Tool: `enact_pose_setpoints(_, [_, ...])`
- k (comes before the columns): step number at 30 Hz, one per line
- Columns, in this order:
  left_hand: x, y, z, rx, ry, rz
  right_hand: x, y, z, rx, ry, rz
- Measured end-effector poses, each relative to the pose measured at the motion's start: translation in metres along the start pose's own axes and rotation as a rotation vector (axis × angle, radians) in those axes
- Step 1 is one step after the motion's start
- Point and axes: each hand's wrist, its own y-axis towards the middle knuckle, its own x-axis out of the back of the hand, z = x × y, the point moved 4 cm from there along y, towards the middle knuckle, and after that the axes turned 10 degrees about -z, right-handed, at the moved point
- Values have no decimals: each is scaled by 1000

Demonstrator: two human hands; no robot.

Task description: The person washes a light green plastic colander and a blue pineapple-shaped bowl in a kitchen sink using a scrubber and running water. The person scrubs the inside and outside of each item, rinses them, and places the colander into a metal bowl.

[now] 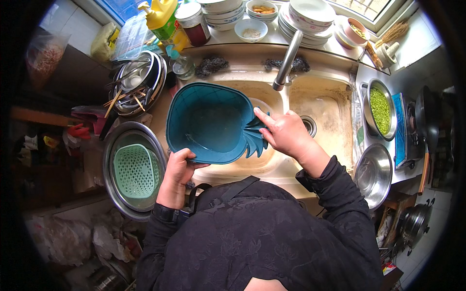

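Note:
A teal plastic pineapple-shaped basin [211, 123] is held over the left bowl of a double sink [327, 105]. My left hand [180, 171] grips its near left rim, the thumb on top. At the leaf-shaped end on the right, my right hand [285, 134] has its fingers on the leaves; how firmly it holds them is hard to tell. The basin's inside faces up and looks wet. Behind the basin, a metal faucet [287, 62] reaches over the sink's divider. To the left, a light green perforated basket [134, 171] lies in a large metal basin [109, 182].
Stacked bowls [222, 16], plates [309, 36] and a yellow pump bottle [162, 22] line the back ledge. Pans and chopsticks [138, 103] crowd the left. On the right are a metal bowl of green beans or peas [379, 107], another metal bowl [375, 174] and a wok [426, 116].

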Motion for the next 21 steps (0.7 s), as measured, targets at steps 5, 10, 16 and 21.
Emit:
enact_pose_setpoints(5, [4,5,4,1,12,34,1,0,3,118,-32,-24])
enact_pose_setpoints(10, [8,10,8,-3,2,52,2,-2,1,69,62,-41])
enact_pose_setpoints(16, [5,9,8,1,-11,33,3,-6,6,43,158,-110])
enact_pose_setpoints(21, [0,9,6,1,-40,22,2,-6,2,-316,468,-109])
